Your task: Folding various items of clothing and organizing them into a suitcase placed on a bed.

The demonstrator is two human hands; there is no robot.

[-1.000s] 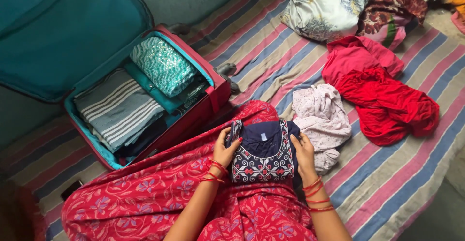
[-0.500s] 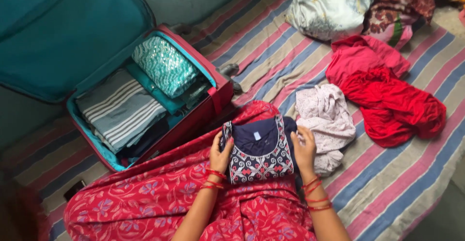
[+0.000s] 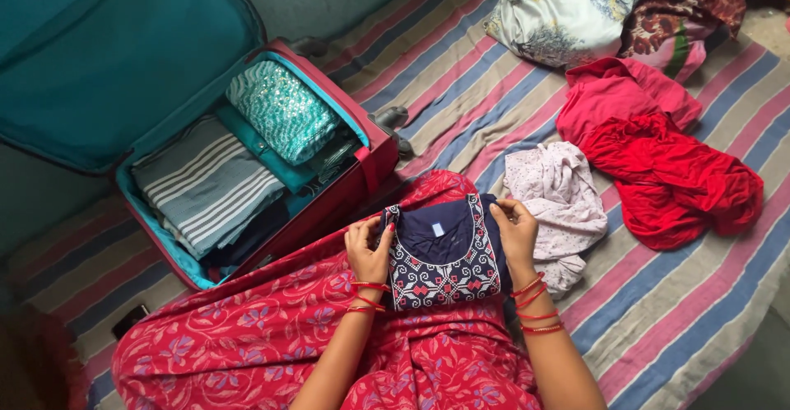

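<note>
We cannot see all of the folded navy garment [image 3: 444, 253]: its lower layers are tucked under the patterned yoke, and its two side edges are covered by our hands. The fingertips of our left hand [image 3: 368, 249] curl over the garment's left edge, so we cannot tell how far they reach beneath it; the same goes for our right hand [image 3: 516, 235], whose thumb lies on the upper right corner while the other fingers wrap out of sight behind the fold. Both hands are clasped on the garment, one at each side, and it sits between them on our lap, on the red floral cloth [image 3: 247, 336] that covers our legs.

Beyond the left fingers, up and away from us, the open suitcase [image 3: 362, 159] is cut off at the top edge, its teal lid running out of view. Inside it, a grey striped folded cloth [image 3: 206, 184] and a teal sequinned bundle [image 3: 280, 109] hide whatever lies under them; the dark things along the near wall are hard to make out.

Just beside the right fingers lies a crumpled pale pink garment [image 3: 555, 200], almost touching the navy one. Farther out from those fingers is a red heap [image 3: 666, 171], and beyond it a printed pillow [image 3: 564, 11], cropped by the top edge. A small dark object [image 3: 130, 321] on the striped bedsheet [image 3: 675, 311], well to the left of our left wrist, is too small to identify.
</note>
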